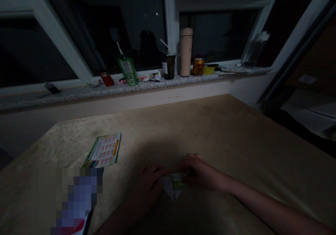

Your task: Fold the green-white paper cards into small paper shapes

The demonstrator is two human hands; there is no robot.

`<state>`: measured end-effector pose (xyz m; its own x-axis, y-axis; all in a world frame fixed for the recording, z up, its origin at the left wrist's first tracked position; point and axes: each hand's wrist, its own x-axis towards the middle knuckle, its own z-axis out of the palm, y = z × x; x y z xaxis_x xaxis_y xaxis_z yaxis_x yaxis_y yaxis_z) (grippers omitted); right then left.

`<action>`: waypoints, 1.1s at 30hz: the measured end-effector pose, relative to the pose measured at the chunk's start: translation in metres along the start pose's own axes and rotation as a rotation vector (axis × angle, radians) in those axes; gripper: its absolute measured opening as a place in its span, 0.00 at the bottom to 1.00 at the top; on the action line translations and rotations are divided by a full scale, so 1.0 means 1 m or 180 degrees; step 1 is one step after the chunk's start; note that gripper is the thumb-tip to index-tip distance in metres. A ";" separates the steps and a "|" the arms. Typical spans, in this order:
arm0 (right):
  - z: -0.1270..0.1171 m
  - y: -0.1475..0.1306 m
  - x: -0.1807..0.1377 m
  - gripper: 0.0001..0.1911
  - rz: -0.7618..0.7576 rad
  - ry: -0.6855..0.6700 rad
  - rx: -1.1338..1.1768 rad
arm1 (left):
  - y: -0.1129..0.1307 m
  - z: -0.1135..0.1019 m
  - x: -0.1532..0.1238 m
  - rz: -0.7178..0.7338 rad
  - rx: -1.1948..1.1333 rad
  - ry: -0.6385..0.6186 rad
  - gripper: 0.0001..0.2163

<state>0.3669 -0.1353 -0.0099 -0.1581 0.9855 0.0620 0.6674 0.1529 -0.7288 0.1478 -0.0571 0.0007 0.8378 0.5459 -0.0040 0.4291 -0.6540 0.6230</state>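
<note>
The folded printed paper [172, 187] sits low at the surface [210, 130], directly between the hands, its wide edge running across from one to the other and its point toward the wearer. The left hand [151, 180] grips its left corner, the right hand [196, 170] its right; neither is nearer.

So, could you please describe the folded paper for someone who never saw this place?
Below the windowsill is a brown table. There, between left hand and right hand, is the small paper, narrowing toward the viewer. Unlike the flat printed card at left, it is folded.
</note>
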 end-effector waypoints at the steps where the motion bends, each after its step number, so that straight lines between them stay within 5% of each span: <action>1: 0.000 0.000 0.000 0.12 0.0014 -0.0006 -0.0007 | 0.000 -0.002 0.000 -0.0022 0.0008 -0.0066 0.22; 11: 0.008 -0.002 0.000 0.07 -0.0032 0.0191 -0.0300 | -0.008 -0.006 -0.001 0.0095 0.0030 -0.0209 0.22; 20: 0.017 0.004 0.002 0.02 -0.0736 0.0064 -0.1016 | -0.009 -0.009 -0.004 0.0323 0.0076 -0.0147 0.19; 26: 0.025 0.003 -0.001 0.05 -0.1317 -0.0057 -0.2324 | -0.006 -0.009 -0.004 0.0691 0.0913 -0.0153 0.21; 33: 0.028 -0.003 -0.007 0.05 -0.1435 -0.0045 -0.2466 | -0.002 0.017 -0.018 0.1153 0.2125 0.0117 0.23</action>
<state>0.3458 -0.1445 -0.0276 -0.5297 0.8194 0.2189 0.8429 0.5374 0.0277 0.1376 -0.0743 -0.0139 0.9585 0.2461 0.1439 0.2521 -0.9674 -0.0251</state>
